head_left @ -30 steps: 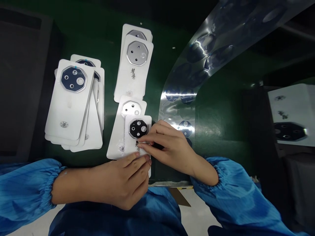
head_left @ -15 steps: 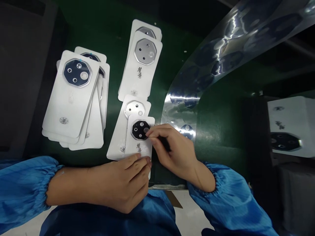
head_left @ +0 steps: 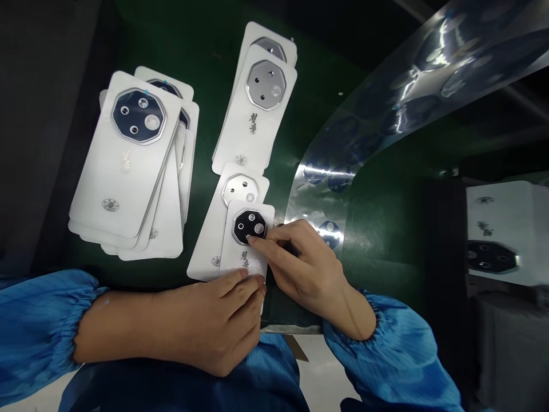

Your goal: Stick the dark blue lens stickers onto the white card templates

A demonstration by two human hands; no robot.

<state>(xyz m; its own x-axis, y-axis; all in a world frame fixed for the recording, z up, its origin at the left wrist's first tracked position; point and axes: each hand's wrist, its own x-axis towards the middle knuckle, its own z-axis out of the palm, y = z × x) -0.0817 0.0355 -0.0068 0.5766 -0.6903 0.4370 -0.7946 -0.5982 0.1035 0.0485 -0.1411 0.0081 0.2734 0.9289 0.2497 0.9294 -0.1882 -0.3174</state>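
Observation:
A white phone back cover (head_left: 240,264) with a black octagonal camera plate (head_left: 247,226) lies in front of me. My left hand (head_left: 227,320) is closed over its lower end, fingers pressed on its face; the thumb is hidden. The index fingertip of my right hand (head_left: 309,263) touches the lower edge of the black plate, while the other fingers are curled beside the cover. Nothing shows in that hand. Partly under this cover is another white cover (head_left: 206,246) with a silvery camera plate (head_left: 239,190).
Stacked white covers (head_left: 120,183) with dark blue plates sit at left. More covers (head_left: 257,143) with grey plates lie beyond. A clear film strip (head_left: 295,197) with dark octagonal stickers curves up to the right. At far right is another white cover (head_left: 489,212). The tabletop (head_left: 386,229) is green.
My right thumb and index finger have come apart from a pinch at the plate's right side. The index fingertip has moved to the plate's lower edge. My left hand stays put; the view shifted slightly.

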